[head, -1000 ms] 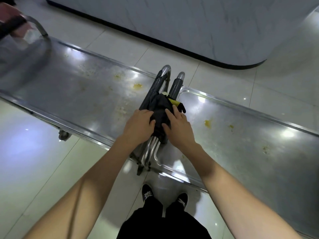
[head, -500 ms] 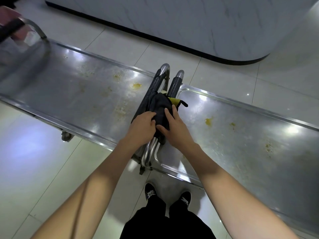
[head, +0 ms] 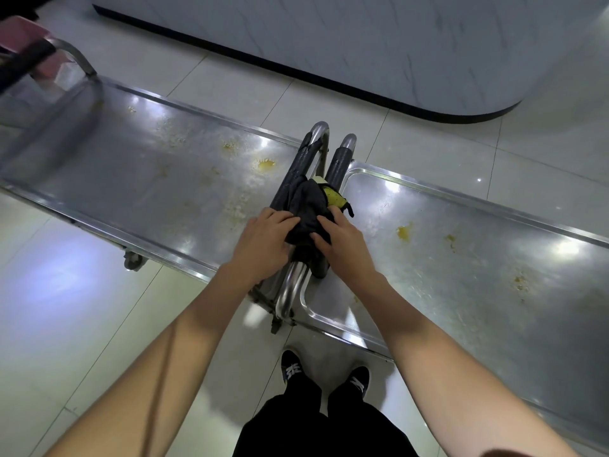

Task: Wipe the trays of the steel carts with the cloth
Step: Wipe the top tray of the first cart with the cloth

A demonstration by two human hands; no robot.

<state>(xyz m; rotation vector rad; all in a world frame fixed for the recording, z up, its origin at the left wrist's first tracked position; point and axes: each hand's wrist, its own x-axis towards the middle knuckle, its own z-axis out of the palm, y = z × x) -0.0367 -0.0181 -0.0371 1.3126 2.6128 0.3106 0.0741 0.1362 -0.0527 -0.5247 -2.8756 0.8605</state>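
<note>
While I am looking down through the head camera, the crumpled dark grey cloth with a yellow patch [head: 308,206] is lying draped over the two black-sleeved steel cart handles [head: 341,159], right between both hands. The left hand [head: 263,240] is gripping the cloth's left edge, fingers curled onto it and pointing right. The right hand [head: 342,240] is pinching the cloth's right side, fingers curled and pointing up and left. Both bare forearms are reaching forward from the bottom corners and converging at the handles. I am counting two flat stainless steel cart trays: the left steel tray [head: 138,179] and the right steel tray [head: 478,265], end to end, each speckled with yellow food stains. Two black shoes with white markings [head: 293,367] are standing on the pale tiled floor [head: 66,324] below.
</note>
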